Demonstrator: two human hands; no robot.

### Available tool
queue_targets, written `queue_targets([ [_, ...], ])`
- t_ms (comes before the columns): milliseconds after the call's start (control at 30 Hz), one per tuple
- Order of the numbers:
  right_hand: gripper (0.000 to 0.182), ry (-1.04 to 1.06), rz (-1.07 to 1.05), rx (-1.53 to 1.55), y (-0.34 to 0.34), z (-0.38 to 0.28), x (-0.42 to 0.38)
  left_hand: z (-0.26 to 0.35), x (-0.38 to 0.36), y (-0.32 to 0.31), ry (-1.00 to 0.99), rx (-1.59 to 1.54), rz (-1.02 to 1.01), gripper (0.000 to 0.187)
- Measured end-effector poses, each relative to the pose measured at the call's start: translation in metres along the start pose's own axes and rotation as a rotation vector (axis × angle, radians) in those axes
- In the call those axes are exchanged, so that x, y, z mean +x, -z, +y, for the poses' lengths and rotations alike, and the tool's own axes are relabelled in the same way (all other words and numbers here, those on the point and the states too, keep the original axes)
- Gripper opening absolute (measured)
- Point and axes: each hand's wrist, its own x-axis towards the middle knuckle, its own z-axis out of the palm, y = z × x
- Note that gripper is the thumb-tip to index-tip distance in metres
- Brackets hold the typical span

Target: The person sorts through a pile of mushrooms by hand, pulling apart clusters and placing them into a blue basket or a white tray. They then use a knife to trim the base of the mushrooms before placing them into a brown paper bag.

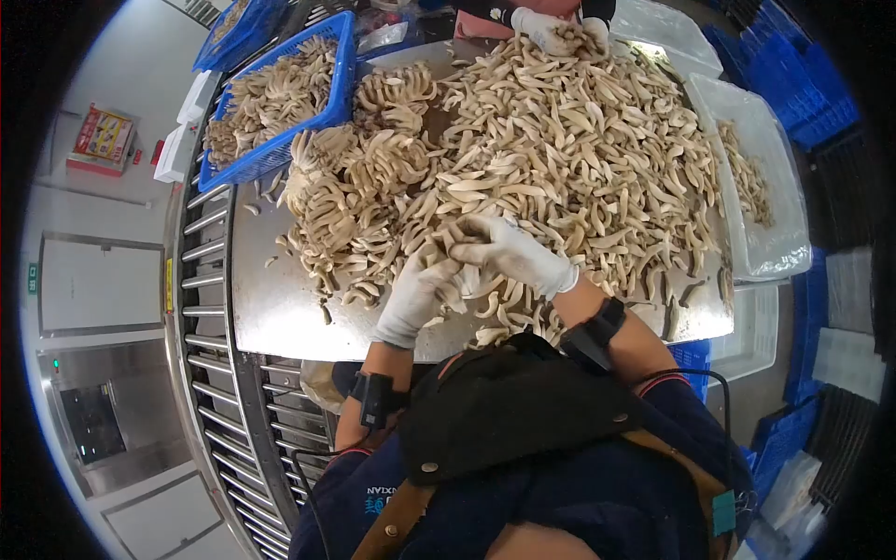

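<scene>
In the head view, the white-gloved left hand [411, 301] and right hand [523, 257] are meeting over the near part of the surface [280, 327], their fingers curling narrowly around a small mushroom clump [446, 241]; the fingers are hiding much of it, so its exact shape is impossible to tell. Both hands are pressing close on soft pieces, so too hard a pinch or twist could be snapping stems or bruising caps. The 2 hands are working just above scattered pieces [499, 303] near the front edge, and a loosening grip or a sweeping wrist could be sending some over it, towards the apron [513, 401]. The clustered mushrooms [327, 191] are lying left of the hands and the loose mushrooms [597, 159] are spreading right and beyond; with the 2 heaps touching, a careless reach could be mixing them or toppling the looser slope. The blue crate [271, 157] is standing full at the far left, and a bump could be spilling its load. A co-worker's gloved hands [551, 33] are handling pieces at the far side, so both people pushing into the pile could be shifting it. The cable [719, 378] is looping from the right wrist strap [594, 334] and could be snagging during a wide reach.
</scene>
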Motion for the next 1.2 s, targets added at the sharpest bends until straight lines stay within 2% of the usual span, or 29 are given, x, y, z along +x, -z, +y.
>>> queue_targets([
  [67, 0.037, 0.002, -0.021, 0.083, 0.024, 0.012, 0.005, -0.006, 0.003, -0.001, -0.089, -0.093, 0.109, 0.021],
  [167, 0.030, 0.013, 0.170, 0.004, 0.022, -0.005, -0.005, -0.004, 0.004, 0.008, -0.107, -0.156, 0.216, 0.016],
  [233, 0.028, 0.152, 0.099, -0.179, 0.011, 0.019, 0.011, 0.005, -0.001, -0.005, -0.005, 0.075, 0.093, 0.013],
  [267, 0.030, 0.040, 0.068, -0.121, 0.013, 0.020, 0.008, 0.009, -0.003, -0.013, 0.046, 0.192, 0.029, 0.012],
  [300, 0.032, -0.073, 0.042, -0.066, 0.007, 0.008, 0.003, 0.009, -0.003, -0.020, -0.037, 0.112, 0.059, 0.008],
  [400, 0.040, 0.050, 0.192, 0.185, 0.009, -0.009, -0.008, 0.011, 0.000, -0.002, -0.008, -0.085, 0.159, 0.013],
  [433, 0.043, 0.040, 0.121, 0.059, 0.014, -0.007, -0.003, 0.013, -0.001, 0.001, -0.007, 0.048, 0.111, 0.013],
  [533, 0.036, -0.170, -0.061, -0.156, -0.003, -0.024, -0.010, 0.008, -0.002, -0.014, -0.007, 0.350, -0.119, 0.014],
  [567, 0.027, -0.081, -0.082, -0.081, 0.006, -0.011, -0.003, 0.010, -0.003, -0.017, 0.046, 0.225, -0.151, 0.012],
  [633, 0.023, 0.012, 0.002, 0.114, 0.026, 0.008, 0.005, 0.012, -0.006, -0.005, 0.014, 0.327, -0.065, 0.017],
  [700, 0.019, 0.065, 0.162, 0.264, 0.030, 0.004, -0.002, 0.001, -0.002, 0.000, -0.052, 0.109, 0.167, 0.029],
  [733, 0.023, 0.109, 0.189, 0.434, 0.038, 0.013, 0.004, -0.004, -0.001, 0.002, -0.102, 0.006, 0.276, 0.035],
  [800, 0.029, 0.124, 0.274, 0.239, 0.026, -0.005, -0.006, 0.006, -0.003, 0.017, -0.062, 0.191, 0.161, 0.039],
  [867, 0.031, 0.087, 0.289, -0.005, 0.022, 0.002, -0.009, 0.005, 0.001, 0.009, -0.069, 0.178, 0.170, 0.042],
  [933, 0.034, 0.034, 0.213, -0.144, 0.017, -0.001, -0.013, 0.001, 0.008, 0.005, -0.060, 0.280, 0.098, 0.044],
  [1000, 0.039, -0.037, 0.048, -0.172, 0.011, -0.009, -0.016, -0.005, 0.016, 0.002, -0.032, 0.496, -0.054, 0.046],
  [1033, 0.040, -0.161, -0.005, 0.031, 0.015, 0.000, -0.008, -0.008, 0.014, -0.005, -0.156, 0.534, -0.153, 0.050],
  [1133, 0.035, -0.024, 0.156, 0.002, 0.028, 0.016, 0.000, -0.002, 0.013, -0.014, -0.044, 0.357, 0.013, 0.052],
  [1167, 0.028, 0.316, 0.172, -0.593, 0.037, 0.015, -0.009, 0.001, 0.014, -0.008, -0.008, 0.304, -0.004, 0.048],
  [1200, 0.032, 0.315, 0.211, -0.373, 0.044, 0.017, -0.010, 0.001, 0.016, -0.004, 0.002, 0.282, 0.059, 0.046],
])
